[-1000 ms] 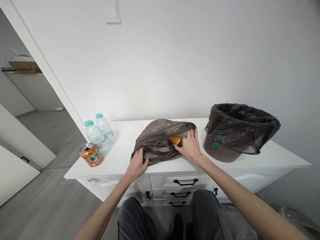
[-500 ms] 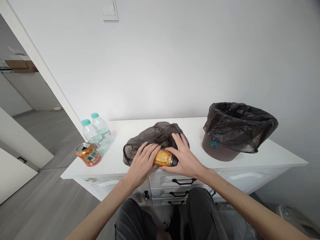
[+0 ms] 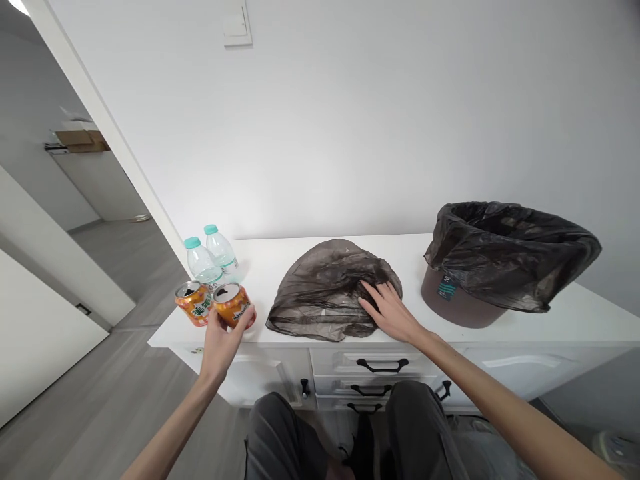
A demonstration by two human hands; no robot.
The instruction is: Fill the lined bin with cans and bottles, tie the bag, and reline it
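My left hand (image 3: 223, 339) is wrapped round an upright orange can (image 3: 233, 308) at the left of the white cabinet top. Beside it stands another orange can (image 3: 194, 305). A dark, see-through plastic bag (image 3: 320, 293) lies crumpled in the middle, its mouth edge toward the left front. On the bag's right side rests my right hand (image 3: 390, 312), fingers spread over the plastic. Two clear bottles with teal caps, one nearer (image 3: 204, 263) and one farther (image 3: 221, 248), stand behind the cans.
A brown bin (image 3: 463, 308) lined with a black bag (image 3: 520, 267) stands on the right of the cabinet top (image 3: 260, 257). Black drawer handles (image 3: 383, 365) stick out at the front. A wall rises behind; a doorway opens at the far left.
My left hand has moved left with the can, which was lying at the bag and is now upright beside the other can. The bag is spread flatter. The view has shifted slightly.
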